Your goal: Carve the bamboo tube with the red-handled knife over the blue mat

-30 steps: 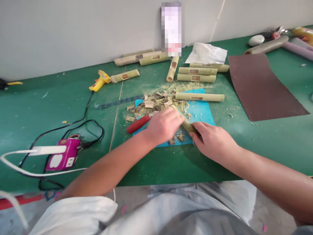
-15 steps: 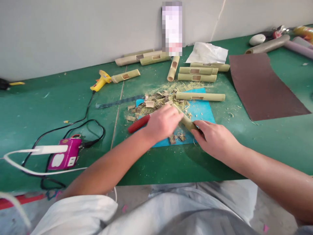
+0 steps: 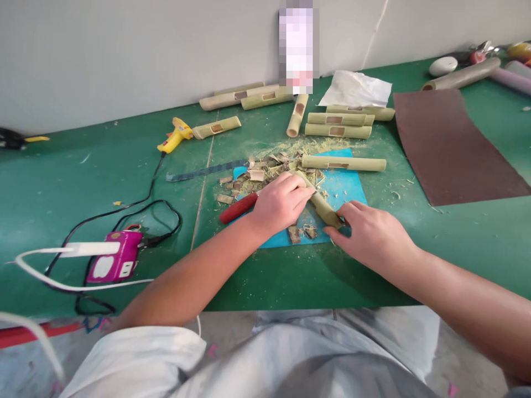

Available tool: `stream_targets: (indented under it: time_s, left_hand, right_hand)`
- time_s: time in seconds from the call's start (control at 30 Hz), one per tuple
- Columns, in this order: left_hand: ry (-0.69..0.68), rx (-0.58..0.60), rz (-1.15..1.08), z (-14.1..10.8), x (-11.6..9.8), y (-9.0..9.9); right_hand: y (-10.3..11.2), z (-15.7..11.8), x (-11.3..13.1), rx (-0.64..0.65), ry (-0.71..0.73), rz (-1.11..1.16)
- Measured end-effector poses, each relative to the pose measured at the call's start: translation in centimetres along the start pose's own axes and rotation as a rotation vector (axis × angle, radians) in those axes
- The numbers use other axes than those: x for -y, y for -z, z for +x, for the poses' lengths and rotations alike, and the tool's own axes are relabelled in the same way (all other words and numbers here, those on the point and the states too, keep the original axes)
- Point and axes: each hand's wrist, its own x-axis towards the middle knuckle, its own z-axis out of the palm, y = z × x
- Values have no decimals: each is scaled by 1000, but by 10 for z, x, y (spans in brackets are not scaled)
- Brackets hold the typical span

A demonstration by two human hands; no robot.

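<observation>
Bamboo tube (image 3: 324, 209), pale green, slants over blue sheet (image 3: 345, 185). My left hand (image 3: 280, 204) clamps its far part; my right hand (image 3: 367, 229) curls at its near end, can't tell if gripping. Red handle (image 3: 238, 208) lies left.

1. Here's the green bench (image 3: 257, 284), and a blue sheet (image 3: 346, 188) lies on it, shavings (image 3: 271, 166) spilling past its edge!
2. Over left, a yellow glue gun (image 3: 176, 136) sits by a bamboo tube (image 3: 230, 126), a purple socket block (image 3: 115, 258) nearer the front.
3. And right, a brown sheet (image 3: 452, 149) spreads out near a grey tube (image 3: 464, 76)!
</observation>
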Motion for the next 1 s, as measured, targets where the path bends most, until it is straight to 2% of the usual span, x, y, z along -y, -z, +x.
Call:
stream_targets:
  time_s: [0.07,0.17,0.33,0.47,0.6,0.73,0.87,1.0]
  left_hand:
    - [-35,38,-28,2,-7,0]
    - [-161,124,-70,3,-12,0]
    - [-47,71,51,3,-1,-1]
    - [-145,130,-11,1,5,-2]
    - [27,53,96,1,14,-2]
    - [-58,142,7,0,15,-2]
    - [39,53,88,0,14,-2]
    - [-69,156,26,1,10,-3]
  right_hand:
    - [-2,0,-1,5,4,-3]
    - [-4,0,-4,-8,18,1]
    - [-5,-1,-4,1,15,-28]
    - [-3,-1,-1,20,26,-59]
    - [-4,-2,0,4,27,-85]
    - [-6,-3,0,-8,59,-89]
    - [-7,-4,1,-38,64,-108]
    - [-9,-5,1,-59,96,-107]
